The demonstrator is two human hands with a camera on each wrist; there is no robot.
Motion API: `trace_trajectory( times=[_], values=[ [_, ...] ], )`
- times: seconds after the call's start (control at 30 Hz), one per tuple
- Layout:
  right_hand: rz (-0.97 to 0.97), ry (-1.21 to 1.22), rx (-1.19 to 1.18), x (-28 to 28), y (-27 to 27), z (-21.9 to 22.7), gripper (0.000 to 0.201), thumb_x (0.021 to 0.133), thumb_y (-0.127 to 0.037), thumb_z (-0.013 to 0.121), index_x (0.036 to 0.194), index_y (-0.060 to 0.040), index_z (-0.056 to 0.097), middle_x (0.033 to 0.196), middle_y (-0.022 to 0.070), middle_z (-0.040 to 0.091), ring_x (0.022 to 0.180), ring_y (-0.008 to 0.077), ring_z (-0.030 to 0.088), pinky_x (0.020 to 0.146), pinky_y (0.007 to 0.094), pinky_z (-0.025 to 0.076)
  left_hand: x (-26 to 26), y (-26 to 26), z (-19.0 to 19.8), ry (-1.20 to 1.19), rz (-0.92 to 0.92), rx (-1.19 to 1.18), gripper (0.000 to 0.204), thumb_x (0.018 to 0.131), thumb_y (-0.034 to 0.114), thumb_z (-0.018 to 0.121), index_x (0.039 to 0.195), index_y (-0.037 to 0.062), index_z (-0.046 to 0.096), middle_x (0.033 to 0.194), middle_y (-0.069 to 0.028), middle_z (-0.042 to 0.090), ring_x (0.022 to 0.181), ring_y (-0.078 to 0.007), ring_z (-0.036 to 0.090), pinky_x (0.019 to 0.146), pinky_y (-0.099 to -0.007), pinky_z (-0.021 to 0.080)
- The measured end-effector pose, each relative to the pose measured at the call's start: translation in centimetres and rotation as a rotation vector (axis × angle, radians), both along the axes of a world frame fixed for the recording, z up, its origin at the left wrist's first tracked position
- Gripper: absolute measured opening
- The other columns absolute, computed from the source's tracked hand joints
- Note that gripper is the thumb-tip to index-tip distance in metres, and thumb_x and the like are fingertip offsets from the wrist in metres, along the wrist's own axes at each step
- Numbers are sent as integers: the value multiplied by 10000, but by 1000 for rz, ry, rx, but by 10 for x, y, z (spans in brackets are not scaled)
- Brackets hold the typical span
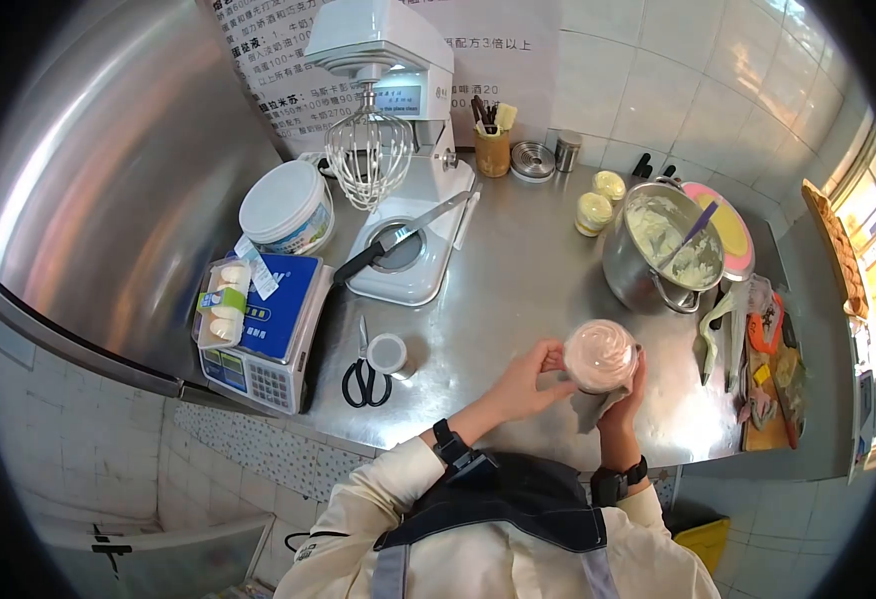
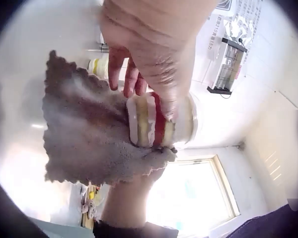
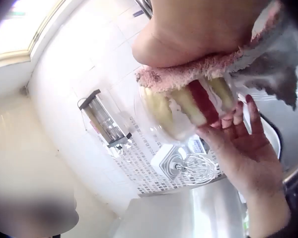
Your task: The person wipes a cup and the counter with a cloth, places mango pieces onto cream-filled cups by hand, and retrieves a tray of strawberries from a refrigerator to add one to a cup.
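Observation:
A clear cup (image 1: pixel 599 355) with a pale pink domed top is held up over the table near its front edge. In the left wrist view the cup (image 2: pixel 160 119) shows red, white and yellow layers. My left hand (image 1: pixel 530 384) touches its left side with thumb and fingers, also seen in the right wrist view as a hand (image 3: pixel 248 158) at the cup's lower part. My right hand (image 1: pixel 626 404) grips the other side through a grey-brown cloth (image 2: pixel 89 129), which hangs below the cup. In the right wrist view pinkish cloth (image 3: pixel 188 74) lies between palm and cup.
A steel pot (image 1: pixel 648 255) of cream holds a purple spatula, with two small cups (image 1: pixel 594 213) behind it. Piping bags (image 1: pixel 710 344) lie right. Scissors (image 1: pixel 365 384), a small lidded jar (image 1: pixel 388 355), a scale (image 1: pixel 258 371), a white bucket (image 1: pixel 283 208) and a mixer (image 1: pixel 398 255) bearing a knife stand left.

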State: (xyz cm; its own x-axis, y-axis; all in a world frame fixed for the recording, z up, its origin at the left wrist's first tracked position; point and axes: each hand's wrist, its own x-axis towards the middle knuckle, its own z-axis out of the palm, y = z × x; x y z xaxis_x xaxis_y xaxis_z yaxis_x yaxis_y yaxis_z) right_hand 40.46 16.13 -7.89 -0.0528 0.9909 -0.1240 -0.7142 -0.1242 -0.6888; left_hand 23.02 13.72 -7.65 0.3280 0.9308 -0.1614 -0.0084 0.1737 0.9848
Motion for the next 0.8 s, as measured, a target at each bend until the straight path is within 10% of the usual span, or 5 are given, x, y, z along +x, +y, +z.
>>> trace_trajectory(
  times=[0.17, 0.4, 0.6, 0.7, 0.8],
  values=[
    [-108, -531, 385, -14, -8, -15, 535, 970, -402, 321, 1259, 34, 437, 1279, 139, 472, 1179, 214, 455, 1006, 333, 347, 9, 0, -20, 22, 231, 399, 858, 626, 172, 840, 1310, 7, 348, 1249, -89, 488, 1189, -184, 440, 1015, -327, 344],
    [389, -733, 237, -28, 3, -12, 471, 999, -318, 294, 1085, 51, 574, 1029, 143, 619, 993, 181, 551, 915, 304, 393, -46, -5, 3, -219, -87, 161, 845, 594, 240, 859, 1274, 3, 415, 1260, -78, 508, 1169, -176, 463, 1005, -319, 352],
    [128, -1070, 177, -26, 47, -42, 356, 979, -238, 368, 1015, 63, 554, 829, 94, 621, 506, 123, 555, 400, 265, 436, -94, -47, -54, -478, 188, -44, 851, 596, 212, 856, 1285, 5, 403, 1257, -87, 508, 1176, -169, 459, 1012, -328, 353],
    [106, -995, -9, -26, 65, -80, 363, 951, -248, 391, 1158, 19, 523, 992, 192, 631, 870, 232, 648, 742, 338, 509, -102, -55, -65, 11, 510, 113, 789, 571, 179, 863, 1218, 7, 445, 1219, -111, 514, 1156, -204, 478, 971, -353, 397],
    [9, -1681, 485, -37, 79, -136, 411, 925, -231, 413, 1253, 15, 446, 1257, 248, 481, 1194, 312, 476, 996, 390, 372, -108, -56, -86, 499, 639, 194, 761, 574, 161, 857, 1193, -9, 448, 1207, -138, 515, 1124, -234, 503, 950, -348, 410]
  ],
)
